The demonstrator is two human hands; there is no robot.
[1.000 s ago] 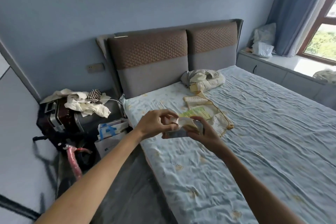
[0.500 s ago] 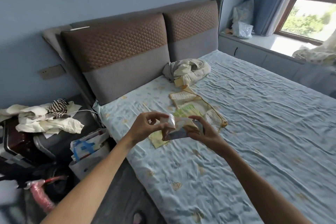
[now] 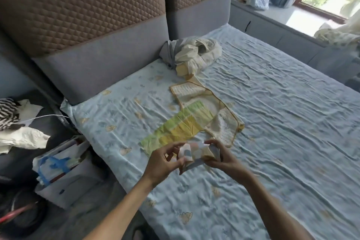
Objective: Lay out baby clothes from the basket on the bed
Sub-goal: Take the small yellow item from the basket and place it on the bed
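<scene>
In the head view, the left hand [image 3: 163,159] and the right hand [image 3: 218,159] are holding a small folded baby garment [image 3: 195,154] between them above the near left part of the bed [image 3: 282,122]. The left fingers are pinching its left edge while the right fingers are curling round its right end, most likely so the two hands can pull apart and open the folds before setting it down. The garment is pale, with soft patches of grey, pink and cream, and what kind of piece it is cannot be told while it is bunched up. Just beyond the hands, a green and yellow cloth [image 3: 176,128] is lying flat on the sheet, and a cream quilted piece with yellow trim [image 3: 212,107] is lying spread just past it, the cloth overlapping its near edge; they are running in a row toward the headboard [image 3: 97,31], which suggests pieces are being set out side by side so each one shows. Farther on, close to the headboard, a crumpled bundle of grey and cream clothes [image 3: 191,54] is sitting unsorted, probably waiting for its turn. No basket is showing in this view. To the left, on the floor beside the bed, a white bag with blue handles [image 3: 62,169] is standing, and loose clothes are lying on a dark suitcase [image 3: 39,128] at the far left.
</scene>
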